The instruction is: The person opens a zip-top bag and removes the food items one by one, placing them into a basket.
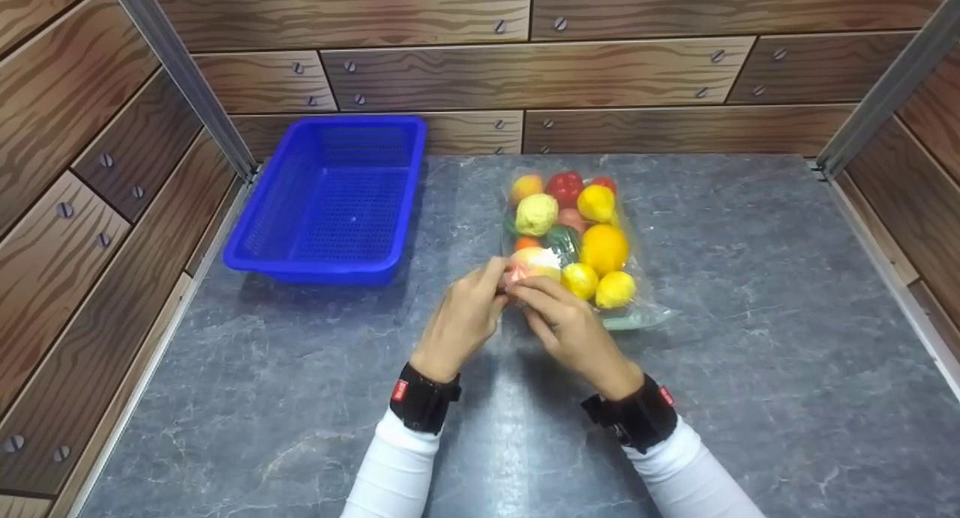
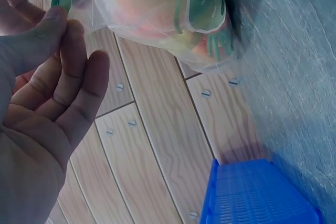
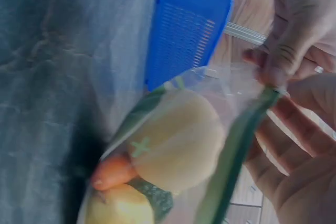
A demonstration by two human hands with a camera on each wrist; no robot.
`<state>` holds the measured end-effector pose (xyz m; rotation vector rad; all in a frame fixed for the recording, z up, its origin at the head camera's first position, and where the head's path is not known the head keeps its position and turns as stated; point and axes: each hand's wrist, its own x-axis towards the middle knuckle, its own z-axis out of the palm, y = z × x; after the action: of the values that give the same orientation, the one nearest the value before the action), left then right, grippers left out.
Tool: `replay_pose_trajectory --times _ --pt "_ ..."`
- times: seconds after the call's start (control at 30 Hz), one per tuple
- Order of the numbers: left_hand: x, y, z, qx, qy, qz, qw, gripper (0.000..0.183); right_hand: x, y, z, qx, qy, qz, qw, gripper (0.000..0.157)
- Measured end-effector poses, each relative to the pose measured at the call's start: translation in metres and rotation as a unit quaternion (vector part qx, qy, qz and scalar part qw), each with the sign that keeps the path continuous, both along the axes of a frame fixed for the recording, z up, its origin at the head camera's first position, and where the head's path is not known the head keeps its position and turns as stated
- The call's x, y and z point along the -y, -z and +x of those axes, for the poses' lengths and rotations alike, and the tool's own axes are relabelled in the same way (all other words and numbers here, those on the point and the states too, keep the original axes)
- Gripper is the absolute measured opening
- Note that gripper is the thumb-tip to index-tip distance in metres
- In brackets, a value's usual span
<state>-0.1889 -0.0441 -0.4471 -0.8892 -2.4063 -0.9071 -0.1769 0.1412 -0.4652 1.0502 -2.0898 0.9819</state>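
A clear plastic zip bag (image 1: 641, 321) full of fruit and vegetables lies on the table in front of me. Through it show an orange (image 1: 604, 248), lemons (image 1: 615, 289), a red round piece (image 1: 564, 188) and, in the right wrist view, a carrot-like orange piece (image 3: 114, 172). My left hand (image 1: 461, 319) pinches the near left corner of the bag between thumb and fingertips. Right beside it, my right hand (image 1: 574, 330) pinches the same corner. A green zip strip (image 3: 236, 150) runs from their fingertips along the bag's mouth.
To the left of the bag stands a blue perforated plastic basket (image 1: 319, 267), with bare mesh showing inside. The grey marbled table (image 1: 750, 353) is bordered by wood-patterned walls (image 1: 525, 72) at the back and both sides, with metal posts (image 1: 885, 76) in the corners.
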Motion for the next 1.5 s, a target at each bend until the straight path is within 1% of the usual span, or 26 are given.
replay_pose_trajectory --times 0.13,0.3,0.43,0.6,0.67,0.77,0.9,1.03,1.1,1.2,1.4,1.5 --pt "-0.001 -0.001 0.001 0.013 0.019 0.006 0.9997 0.034 0.002 0.005 -0.002 -0.018 0.037 -0.010 0.999 0.038" --pt "-0.003 -0.002 0.003 0.002 0.033 -0.001 0.9995 0.033 0.003 0.008 -0.003 -0.029 0.066 -0.036 0.997 0.029" --pt "-0.004 -0.001 0.004 0.005 0.032 0.003 0.9995 0.035 0.001 0.009 -0.003 -0.028 0.076 -0.038 0.996 0.026" --pt "-0.004 -0.001 0.005 0.016 0.020 0.013 0.9996 0.037 -0.002 0.010 -0.004 -0.033 0.076 -0.029 0.996 0.025" --pt "-0.004 0.000 0.006 0.012 0.016 0.018 0.9996 0.037 -0.003 0.010 -0.005 -0.036 0.074 -0.022 0.996 0.023" --pt "-0.002 0.001 0.005 -0.004 0.011 0.034 0.9994 0.035 -0.006 0.009 -0.006 -0.037 0.078 -0.008 0.996 0.018" --pt "0.005 0.000 0.002 -0.027 -0.016 0.068 0.9972 0.031 -0.014 0.006 -0.009 -0.032 0.092 -0.002 0.995 0.016" --pt "0.016 0.000 -0.002 -0.045 -0.066 0.089 0.9928 0.020 -0.025 0.002 -0.013 -0.040 0.107 -0.005 0.993 0.017" --pt "0.020 -0.001 -0.003 -0.053 -0.092 0.094 0.9899 0.018 -0.030 0.000 -0.014 -0.042 0.113 -0.002 0.993 0.015" --pt "0.025 -0.002 -0.005 -0.062 -0.126 0.101 0.9849 0.017 -0.040 -0.005 -0.015 -0.034 0.120 0.002 0.992 0.015" --pt "0.030 -0.007 -0.008 -0.066 -0.172 0.102 0.9776 0.017 -0.063 -0.016 -0.016 -0.023 0.134 0.021 0.990 0.013" --pt "0.032 -0.008 -0.007 -0.062 -0.188 0.099 0.9752 0.017 -0.077 -0.022 -0.015 -0.018 0.141 0.038 0.989 0.014"
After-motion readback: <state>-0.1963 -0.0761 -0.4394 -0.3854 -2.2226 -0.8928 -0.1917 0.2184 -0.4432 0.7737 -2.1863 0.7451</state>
